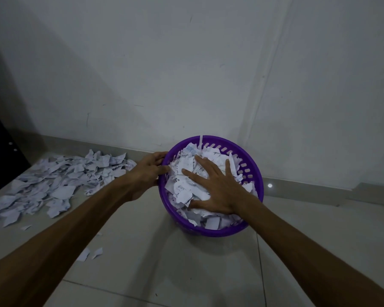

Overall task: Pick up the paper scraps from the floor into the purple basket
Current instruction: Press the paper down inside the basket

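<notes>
Tiled floor [186, 262] by wall: scraps [53, 185] heaped left of basket [256, 173]. Left hand [146, 171] grips rim, steadying; right hand [215, 191] flat, fingers spread, pressing paper down, likely making room.

Bare pale tiled floor [186, 269] lies open at 6 o'clock of the round purple plastic basket [252, 167]; white wall [186, 74] blocks 12 o'clock; torn white paper scraps [53, 182] crowd 9 o'clock

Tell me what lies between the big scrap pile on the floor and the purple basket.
In the head view, only the left hand, gripping the purple basket rim, and bare floor tile.
</notes>
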